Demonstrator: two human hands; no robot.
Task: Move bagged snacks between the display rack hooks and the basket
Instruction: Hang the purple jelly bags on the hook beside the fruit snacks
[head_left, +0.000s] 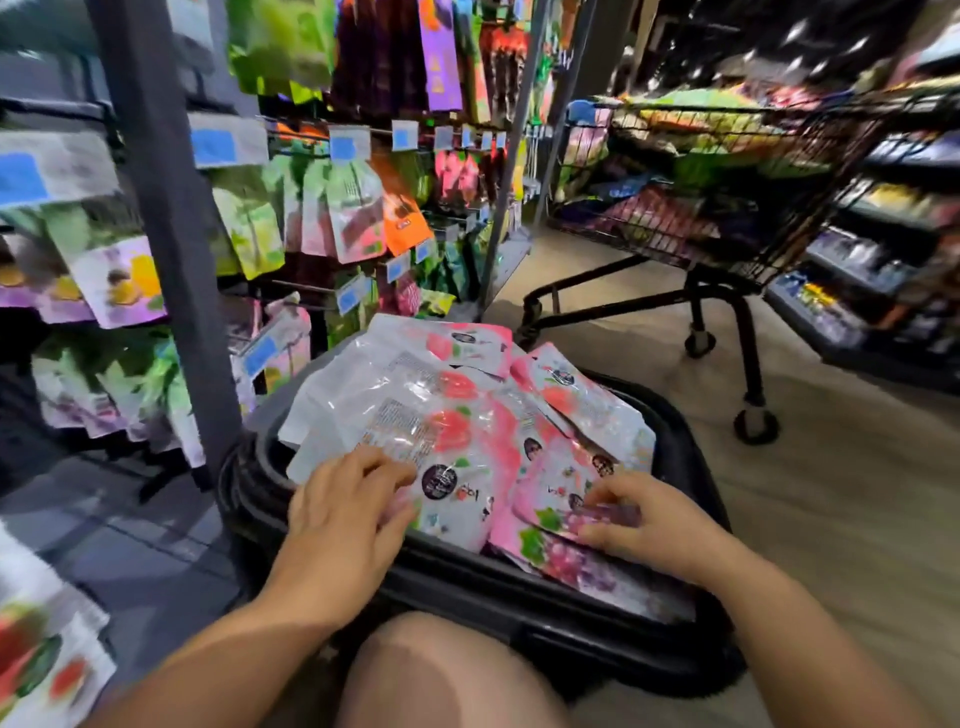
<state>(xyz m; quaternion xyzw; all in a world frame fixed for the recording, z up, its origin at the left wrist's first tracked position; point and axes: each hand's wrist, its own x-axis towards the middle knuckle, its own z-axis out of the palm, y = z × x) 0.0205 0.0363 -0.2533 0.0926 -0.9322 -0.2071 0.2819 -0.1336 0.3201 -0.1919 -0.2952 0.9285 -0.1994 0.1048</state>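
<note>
As the display rack (156, 234) fills the left of the frame, thick with hanging bags (353, 208), the action sits lower centre: a black basket (467, 577) heaped with pink-and-white snack bags. Left hand (348, 512) first: it lies on a white bag (415, 415) at the near left of the heap, fingers bent and close together on the film. Whether they pinch it, the blur hides. Across to the right hand (660, 525): fingers and thumb curl on the near edge of a pink grape bag (550, 514), pinching it. That bag's long axis runs away from the person, toward the top of the frame. Now the key line: the rack lies up and left of both hands, so the left hand looks nearer for any hanging. Far right, a loaded shopping cart (727, 208) stands well apart.
</note>
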